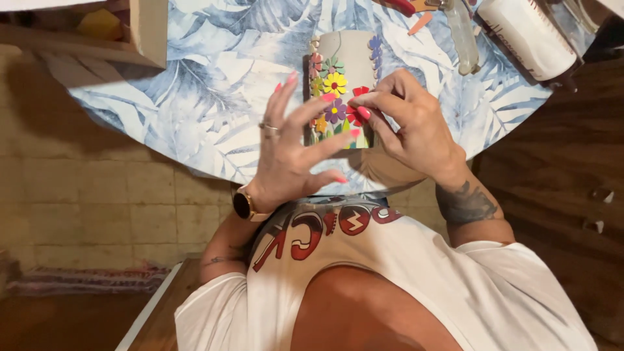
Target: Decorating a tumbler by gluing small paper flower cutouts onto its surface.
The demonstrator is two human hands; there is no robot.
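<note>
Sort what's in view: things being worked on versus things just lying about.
In use:
grey pot with coloured flowers
red flower piece
left hand
right hand

Lying about:
white bottle
clear tube
cardboard box
leaf-print tablecloth

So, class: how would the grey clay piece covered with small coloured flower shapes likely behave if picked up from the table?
The grey clay piece with coloured flowers looks like a thick slab, so probably stiff and fairly heavy for its size. The small raised flowers could chip or pop off if knocked. It seems to lie flat on the leaf-print tablecloth, so it is unlikely to roll.
</note>
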